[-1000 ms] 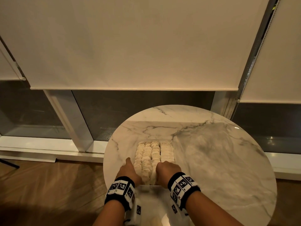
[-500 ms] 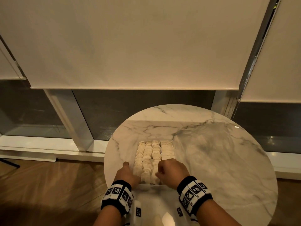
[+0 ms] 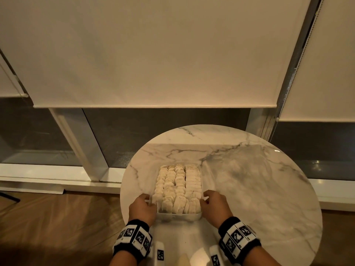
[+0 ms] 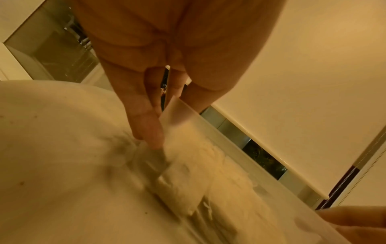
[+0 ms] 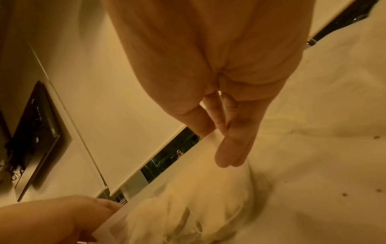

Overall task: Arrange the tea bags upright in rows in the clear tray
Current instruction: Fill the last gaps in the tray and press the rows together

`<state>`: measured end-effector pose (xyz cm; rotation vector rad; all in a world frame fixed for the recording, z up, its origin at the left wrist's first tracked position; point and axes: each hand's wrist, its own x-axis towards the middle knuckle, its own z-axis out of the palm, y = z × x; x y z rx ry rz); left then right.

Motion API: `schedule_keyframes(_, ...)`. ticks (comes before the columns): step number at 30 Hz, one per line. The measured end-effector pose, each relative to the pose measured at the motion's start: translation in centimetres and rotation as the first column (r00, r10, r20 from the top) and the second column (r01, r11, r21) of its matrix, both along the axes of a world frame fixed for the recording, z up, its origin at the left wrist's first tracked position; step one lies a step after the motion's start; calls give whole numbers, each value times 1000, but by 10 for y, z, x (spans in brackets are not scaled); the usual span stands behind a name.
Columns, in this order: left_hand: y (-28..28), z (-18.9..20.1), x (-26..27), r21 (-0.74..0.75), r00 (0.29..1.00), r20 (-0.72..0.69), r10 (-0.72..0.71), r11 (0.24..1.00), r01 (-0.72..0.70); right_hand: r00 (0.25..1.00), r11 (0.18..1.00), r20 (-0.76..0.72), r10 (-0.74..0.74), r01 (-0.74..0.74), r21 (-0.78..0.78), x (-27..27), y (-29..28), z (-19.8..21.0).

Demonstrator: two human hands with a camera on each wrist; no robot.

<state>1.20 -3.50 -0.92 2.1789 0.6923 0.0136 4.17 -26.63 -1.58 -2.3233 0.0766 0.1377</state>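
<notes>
A clear tray [image 3: 178, 216] sits on the left part of a round marble table [image 3: 249, 179]. It holds pale tea bags [image 3: 178, 185] standing upright in several close rows. My left hand [image 3: 143, 205] pinches the tray's left wall near the front corner, fingers [image 4: 144, 122] outside the wall [image 4: 208, 132] and thumb inside. My right hand [image 3: 212, 204] pinches the right wall [image 5: 167, 181] the same way, fingers [image 5: 236, 145] down the outside. Tea bags [image 4: 208, 173] press against the wall. Neither hand holds a tea bag.
The table's left edge [image 3: 123, 189] lies close to my left hand, with wood floor [image 3: 57, 217] below. Bare marble stretches to the right and behind the tray. Roller blinds [image 3: 153, 54] and dark window panes stand beyond the table.
Both hands were bunched over the near ends of the tea bag rows. They have spread apart and now pinch the tray's left and right walls. The tray has not visibly moved.
</notes>
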Motion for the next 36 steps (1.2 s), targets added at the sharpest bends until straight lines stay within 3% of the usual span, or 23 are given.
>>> schedule_keyframes(6, -3, 7, 7, -47, 997, 80, 21, 999, -17, 1000, 997, 11, 7, -7, 72, 16, 22, 8)
schedule_keyframes(9, -6, 5, 10, 117, 993, 107, -47, 993, 35, 1000, 996, -3, -2, 2, 85, 21, 30, 10)
schedule_keyframes(11, -12, 6, 12, 378, 964, 166, -207, 916, 132, 1000, 997, -11, -15, 15, 81, 22, 34, 9)
schedule_keyframes(13, -27, 11, 14, 559, 892, 126, -435, 774, 298, 999, 996, -13, -32, 33, 82, 21, 36, 8)
schedule_keyframes(16, -49, 13, 11, 642, 815, -95, -572, 591, 489, 998, 993, -20, -60, 62, 98, 21, 38, 5)
schedule_keyframes(18, -57, 8, 12, 652, 811, -195, -552, 545, 527, 997, 990, -39, -70, 74, 116, 21, 38, 5)
schedule_keyframes(23, -64, 3, 11, 655, 806, -265, -529, 515, 553, 995, 981, -61, -79, 88, 171, 23, 41, -3)
schedule_keyframes(29, -66, 1, 17, 597, 827, -311, -467, 581, 553, 994, 978, -62, -84, 95, 188, 24, 44, -6)
schedule_keyframes(36, -69, -4, 20, 612, 847, -329, -418, 589, 528, 996, 979, -44, -73, 80, 188, 22, 41, -4)
